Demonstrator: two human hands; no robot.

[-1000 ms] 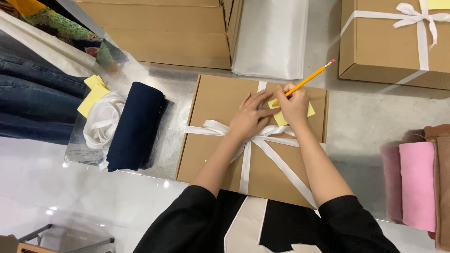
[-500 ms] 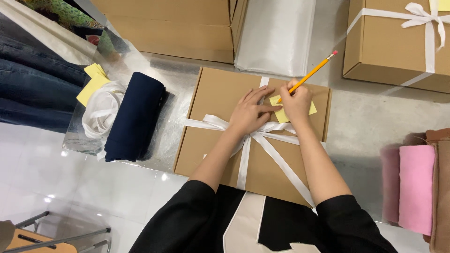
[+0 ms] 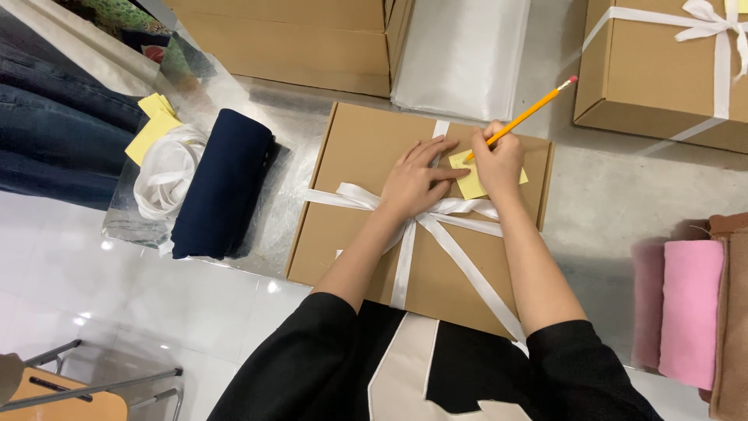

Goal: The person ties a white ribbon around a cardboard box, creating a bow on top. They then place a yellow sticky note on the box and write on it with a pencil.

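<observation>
- The right hand [image 3: 499,160] has its grip closed around a yellow pencil [image 3: 520,119], whose tip rests on a yellow sticky note [image 3: 475,185].
- The note lies on the lid of a flat cardboard box [image 3: 366,152] tied with a white ribbon [image 3: 405,249]; the box sits on the grey tabletop [image 3: 600,203], directly in front of the person.
- The left hand [image 3: 413,183] lies flat and open on the lid, holding nothing, fingers reaching the note's edge and seemingly steadying it.
- To the box's left lies a rolled navy cloth [image 3: 222,183] beside a bundle of white ribbon [image 3: 164,175].
- A second ribboned box [image 3: 654,70] stands at the far right; pink folded fabric [image 3: 689,312] lies near the right edge.
</observation>
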